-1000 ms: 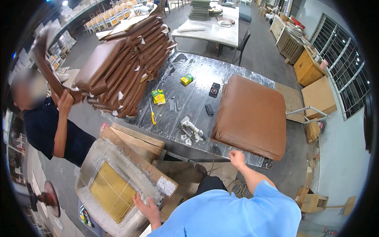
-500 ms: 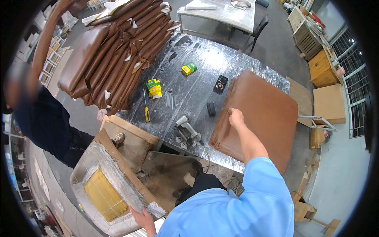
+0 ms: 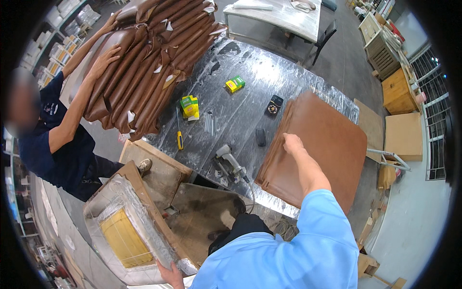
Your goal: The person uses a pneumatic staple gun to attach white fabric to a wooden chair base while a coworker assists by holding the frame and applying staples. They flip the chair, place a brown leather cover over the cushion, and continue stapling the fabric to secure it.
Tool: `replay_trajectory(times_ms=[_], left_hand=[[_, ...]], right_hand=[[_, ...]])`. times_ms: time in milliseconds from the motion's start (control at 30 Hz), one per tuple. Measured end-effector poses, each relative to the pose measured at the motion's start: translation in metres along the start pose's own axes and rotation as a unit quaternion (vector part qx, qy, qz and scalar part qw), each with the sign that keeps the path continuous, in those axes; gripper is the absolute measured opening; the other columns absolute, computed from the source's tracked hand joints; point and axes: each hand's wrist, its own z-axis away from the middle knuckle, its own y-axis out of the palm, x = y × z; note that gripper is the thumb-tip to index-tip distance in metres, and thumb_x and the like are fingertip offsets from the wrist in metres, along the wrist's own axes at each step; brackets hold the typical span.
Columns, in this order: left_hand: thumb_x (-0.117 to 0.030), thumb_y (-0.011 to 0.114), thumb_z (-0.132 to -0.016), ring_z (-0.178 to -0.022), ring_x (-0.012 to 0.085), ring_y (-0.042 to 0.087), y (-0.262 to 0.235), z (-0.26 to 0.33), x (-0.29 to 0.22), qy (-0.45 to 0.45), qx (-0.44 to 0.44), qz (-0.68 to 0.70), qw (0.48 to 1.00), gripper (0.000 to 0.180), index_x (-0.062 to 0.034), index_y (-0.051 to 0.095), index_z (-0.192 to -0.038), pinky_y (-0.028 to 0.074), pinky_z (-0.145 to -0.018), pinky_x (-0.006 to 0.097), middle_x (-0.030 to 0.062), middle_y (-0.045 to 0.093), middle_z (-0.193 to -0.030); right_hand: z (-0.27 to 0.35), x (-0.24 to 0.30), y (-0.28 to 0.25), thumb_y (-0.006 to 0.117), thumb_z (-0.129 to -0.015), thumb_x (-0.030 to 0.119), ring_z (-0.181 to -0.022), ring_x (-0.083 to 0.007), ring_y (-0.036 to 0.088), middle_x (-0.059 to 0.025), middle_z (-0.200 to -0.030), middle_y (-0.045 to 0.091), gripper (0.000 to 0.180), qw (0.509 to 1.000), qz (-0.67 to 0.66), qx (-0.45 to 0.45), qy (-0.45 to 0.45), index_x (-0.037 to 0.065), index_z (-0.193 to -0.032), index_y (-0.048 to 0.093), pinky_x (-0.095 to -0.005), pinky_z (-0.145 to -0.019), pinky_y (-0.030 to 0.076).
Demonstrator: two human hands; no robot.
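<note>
Brightly lit. Washed with white glare at upper centre, across the silvery tabletop (image 3: pixel 226 115); faintly sheened on the brown stack (image 3: pixel 327 144) at right. Shadowed beneath the tabletop's near edge. Mostly sharp at centre; blurred over a co-worker's head (image 3: pixel 21 101) at far left. Bowed toward the rim, black at the corners.

No lettering can be read; print on the yellow-and-green boxes (image 3: pixel 235 84) is too small.

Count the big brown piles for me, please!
2: a flat pile on the right of the table, touched by the person's right hand, and a bulky pile at the left, under a co-worker's hands. Others could be hidden.
</note>
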Motion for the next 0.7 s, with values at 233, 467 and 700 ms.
replay_trajectory(times_ms=[233,467,700], left_hand=[[-0.034,0.079,-0.091,-0.146,0.053,0.056,-0.001,0.0,0.004,0.008,-0.014,-0.013,1.0,0.09,0.0079,0.046,-0.164,0.045,-0.123,0.052,0.0385,0.06,-0.154],[-0.01,0.08,-0.085,-0.14,0.05,0.062,-0.001,0.007,-0.001,-0.032,-0.03,0.039,0.998,0.08,0.0089,0.053,-0.158,0.047,-0.121,0.052,0.0351,0.064,-0.15],[-0.03,0.084,-0.09,-0.123,0.0458,0.07,-0.014,0.014,0.021,0.042,-0.083,-0.038,0.995,0.074,-0.0012,0.059,-0.153,0.054,-0.104,0.056,0.0256,0.072,-0.139]], right_hand=[[0.014,-0.016,0.016,0.08,-0.097,0.028,-0.113,-0.0414,0.077,-0.0197,-0.112,0.082,0.024,0.974,-0.172,-0.145,0.038,0.009,-0.111,0.079,-0.0512,-0.1,0.059],[0.013,-0.052,0.017,0.081,-0.085,0.023,-0.101,-0.0307,0.082,-0.0151,-0.106,0.085,0.03,0.883,-0.303,-0.227,0.279,0.011,-0.111,0.086,-0.0467,-0.094,0.062],[0.044,-0.116,-0.021,0.071,-0.098,0.032,-0.098,-0.0366,0.079,-0.0195,-0.114,0.082,0.05,0.818,-0.462,-0.207,0.274,-0.013,-0.118,0.078,-0.0517,-0.087,0.065]])
